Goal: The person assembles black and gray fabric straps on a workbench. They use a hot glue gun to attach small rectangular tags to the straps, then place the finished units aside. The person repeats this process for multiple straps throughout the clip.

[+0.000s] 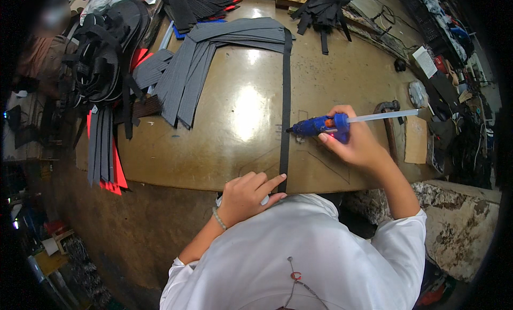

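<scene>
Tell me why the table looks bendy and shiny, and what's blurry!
In the head view, the fisheye lens probably bows the near edge of the table; light glares white off it, left of the black strap; the upper-left corner is blurred; the blue glue gun in the right hand looks fairly clear.

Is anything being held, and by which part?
The right hand holds a glue gun around its rear. The left hand touches a strap at its near end; any grip is unclear.

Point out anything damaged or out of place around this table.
The pale block by the table at lower right looks damaged: ragged brown patches mar its surface, though whether stains or peeling is unclear. At left, grey and red strips overhang the table's edge.
</scene>
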Tool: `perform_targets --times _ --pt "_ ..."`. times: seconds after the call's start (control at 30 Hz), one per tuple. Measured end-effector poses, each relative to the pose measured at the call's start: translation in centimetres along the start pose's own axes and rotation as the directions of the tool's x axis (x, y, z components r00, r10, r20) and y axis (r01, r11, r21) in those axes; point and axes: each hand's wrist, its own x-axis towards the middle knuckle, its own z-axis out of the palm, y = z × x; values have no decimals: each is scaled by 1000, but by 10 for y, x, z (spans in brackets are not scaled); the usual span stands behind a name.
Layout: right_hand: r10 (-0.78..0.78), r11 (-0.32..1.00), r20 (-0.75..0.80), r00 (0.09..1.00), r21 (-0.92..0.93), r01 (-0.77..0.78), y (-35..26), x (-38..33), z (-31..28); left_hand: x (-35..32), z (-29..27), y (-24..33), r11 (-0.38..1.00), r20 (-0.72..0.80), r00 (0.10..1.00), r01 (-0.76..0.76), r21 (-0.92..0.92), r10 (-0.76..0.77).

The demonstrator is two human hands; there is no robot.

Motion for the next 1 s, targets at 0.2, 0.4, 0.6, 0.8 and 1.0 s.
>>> perform_targets --times 0.2,0.4,0.6,0.8,1.0 --pt "-58 995 -41 997 -88 54 6 18 -8 -2 2 1 1000 23 1000 13 4 -13" --pt "-247 772 231 941 -540 335 -4 26 -9 2 -2 4 1000 -16 1000 -5 22 5" --pt "-147 766 -597 788 -573 -291 45 -34 -59 13 -26 -6 910 -90 983 109 -399 -157" --pt "304 700 -929 210 68 -711 199 -164 -105 100 -86 -121 928 -593 759 370 51 -270" --pt "739 77 -667 100 -64 -995 118 -204 -95 155 -89 -182 561 -268 696 704 436 -666"
